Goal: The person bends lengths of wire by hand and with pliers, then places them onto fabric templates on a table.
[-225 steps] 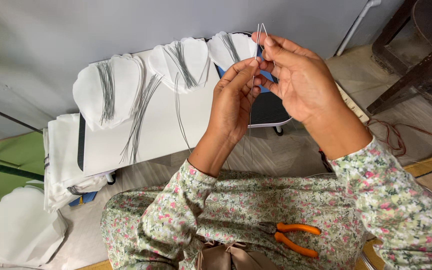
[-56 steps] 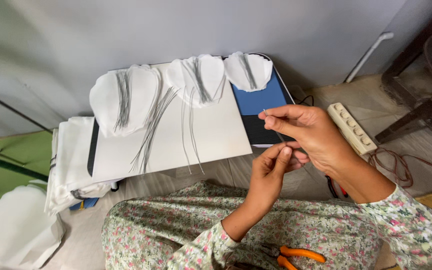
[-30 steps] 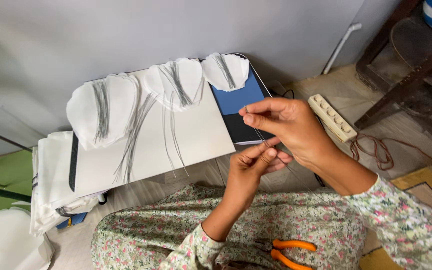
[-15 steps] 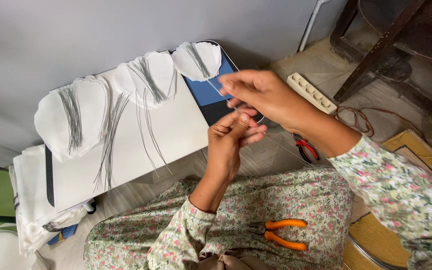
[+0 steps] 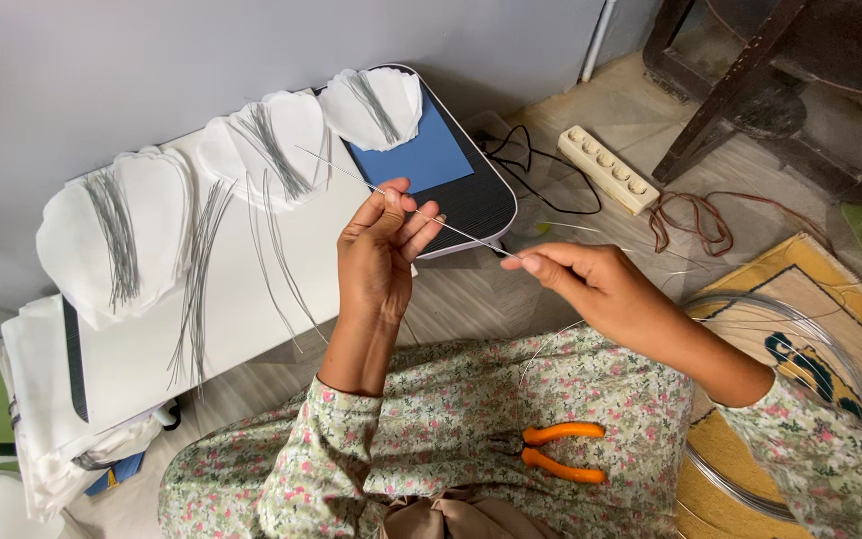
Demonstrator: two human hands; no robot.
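1. Stack of white sheets (image 5: 37,429): at the left end of the low white desk (image 5: 251,329), hanging over its edge.
2. 3 white petal-shaped cutouts along the desk's far edge: left (image 5: 77,240), middle (image 5: 286,125), right (image 5: 396,95). Each carries a bundle of cut grey wires.
3. Loose cut wires (image 5: 197,284): fanned out on the bare desk, between the left and middle cutouts and just in front of them.
4. Blue-topped flat device (image 5: 431,165): at the desk's right end, partly under the right cutout.
5. Left hand (image 5: 381,250): raised in front of the desk's near right corner. Its fingers (image 5: 391,200) are closed in a pinch on 1 thin straight wire (image 5: 471,237), the rest loosely curled.
6. The wire slants from above the middle cutout down to my right hand (image 5: 591,284), whose thumb and forefinger are closed on its lower end.
7. Change: 0.5 s ago the 2 hands were touching; now they are well apart, with a bare stretch of wire taut between them. I judge the wire is being drawn straight.
8. Orange-handled pliers (image 5: 561,451): lying on the lap, untouched.
9. Power strip (image 5: 609,168) and brown cord (image 5: 690,215): on the floor, right of the desk.
10. Coil of wire (image 5: 800,319): on the patterned rug (image 5: 750,289), far right.
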